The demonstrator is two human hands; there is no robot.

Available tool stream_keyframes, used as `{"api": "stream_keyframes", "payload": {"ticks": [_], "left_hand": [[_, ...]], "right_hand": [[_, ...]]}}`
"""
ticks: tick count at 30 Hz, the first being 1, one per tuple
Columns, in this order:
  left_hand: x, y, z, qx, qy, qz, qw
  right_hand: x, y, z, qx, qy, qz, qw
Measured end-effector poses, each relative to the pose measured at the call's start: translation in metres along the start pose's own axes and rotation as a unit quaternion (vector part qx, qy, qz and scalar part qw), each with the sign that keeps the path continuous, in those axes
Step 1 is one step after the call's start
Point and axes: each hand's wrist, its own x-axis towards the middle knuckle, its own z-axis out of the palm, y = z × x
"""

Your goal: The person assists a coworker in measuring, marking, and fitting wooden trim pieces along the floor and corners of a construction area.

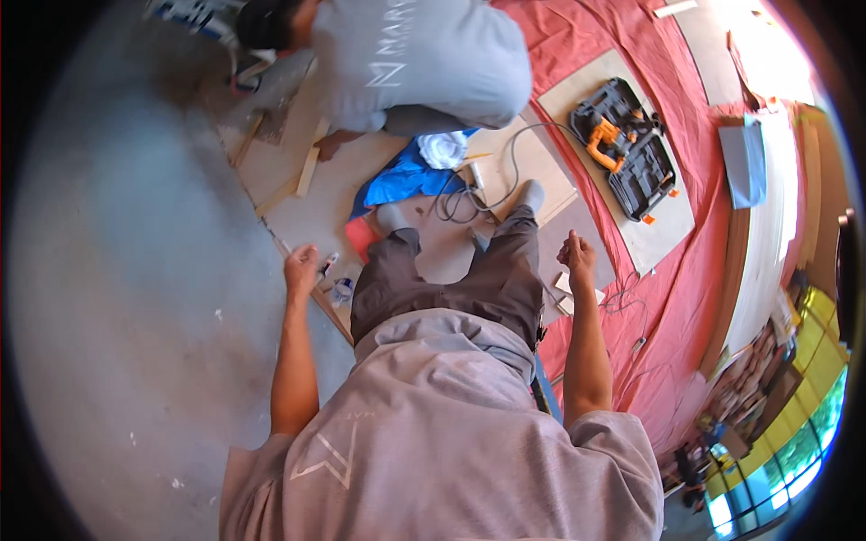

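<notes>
Both my arms hang down at my sides. My left hand (pixel 301 270) is loosely closed, and I see nothing held in it. Just right of it in the picture lie a small white and dark item (pixel 328 264), whose kind I cannot make out, and a small clear container with blue on it (pixel 342 290). On the other side, my right hand (pixel 578 256) has its fingers curled in, with no object showing between them. Below that hand are pale wood offcuts (pixel 566 290). My socked feet (pixel 531 195) stand on wooden boards.
A co-worker in a grey shirt (pixel 424 68) bends over ahead, one hand by a wood strip (pixel 308 171). Blue cloth (pixel 397 184), a white bundle (pixel 442 151) and a cable (pixel 515 162) lie between us. An orange power tool (pixel 606 144) sits in an opened black case (pixel 636 185).
</notes>
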Motion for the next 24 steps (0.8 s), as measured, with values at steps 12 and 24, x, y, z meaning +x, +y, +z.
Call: {"api": "stream_keyframes", "payload": {"ticks": [12,24], "left_hand": [[-0.076,-0.088,-0.328,0.479,0.369,0.146,0.783],[-0.122,-0.242,-0.380,0.695,0.440,-0.077,0.563]], "right_hand": [[0.031,-0.018,0.130,-0.096,0.009,-0.029,0.995],[0.217,0.212,0.260,-0.198,-0.034,0.004,0.980]]}}
